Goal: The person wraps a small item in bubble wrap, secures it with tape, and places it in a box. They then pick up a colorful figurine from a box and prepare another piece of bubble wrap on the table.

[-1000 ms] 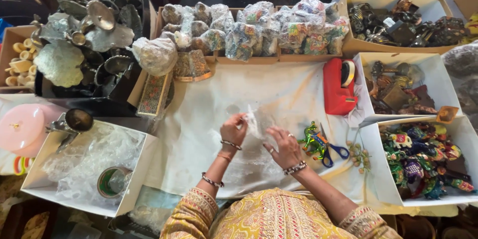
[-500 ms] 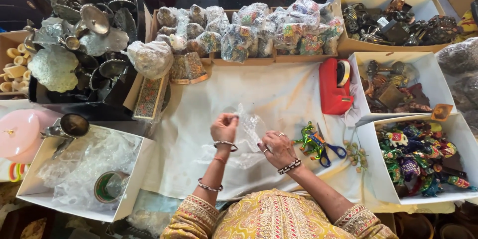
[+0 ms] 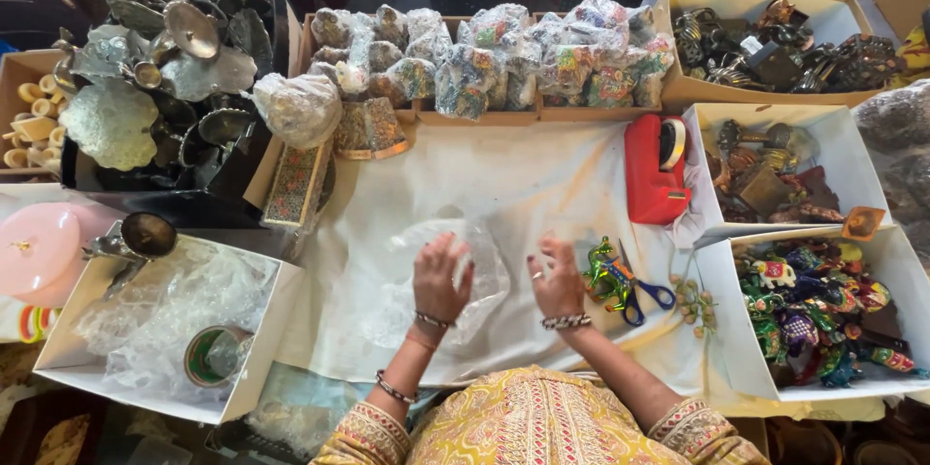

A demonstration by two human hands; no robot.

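The left hand [image 3: 441, 276] lay flat, fingers spread, on a clear plastic sheet [image 3: 484, 281]; the right hand [image 3: 557, 281] hovered beside it, fingers spread and empty, near blue-handled scissors [image 3: 644, 295].

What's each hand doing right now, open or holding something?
Left hand: open, fingers spread, resting on the clear plastic sheet.
Right hand: open, fingers spread, over the white cloth, holding nothing.

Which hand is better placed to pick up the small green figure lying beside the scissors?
The right hand, I think. It is open next to the green figure and the blue scissors. The left hand rests on the clear plastic sheet, farther from the figure.
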